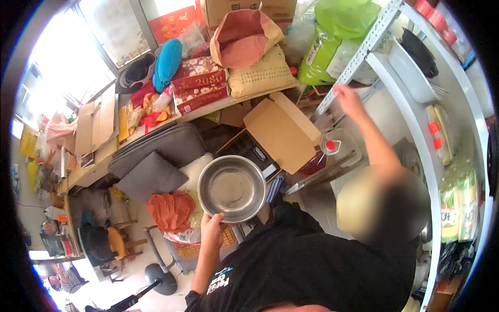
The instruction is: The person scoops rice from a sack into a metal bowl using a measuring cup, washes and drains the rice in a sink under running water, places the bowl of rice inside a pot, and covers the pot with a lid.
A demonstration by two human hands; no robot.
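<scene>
My left hand (212,228) grips the near rim of a round stainless steel basin (232,188). The basin is tipped toward me, and its inside shows nothing in it. My right arm stretches up beside the metal shelf rack. At its end, my right hand (349,101) is next to the perforated rack post (358,54); its fingers are small and blurred, so their grip cannot be made out. Below that hand stands a clear plastic jug with a red cap (331,146). A pale round shape (358,205), partly smeared dark, covers the area under my right forearm.
An open cardboard box (283,132) lies beyond the basin. The table behind bears a red gift box (200,96), a paper sack (260,73) and a green bag (325,57). A grey cushion (150,177) and red cloth (171,212) lie left. Bottles (457,203) fill the right shelf.
</scene>
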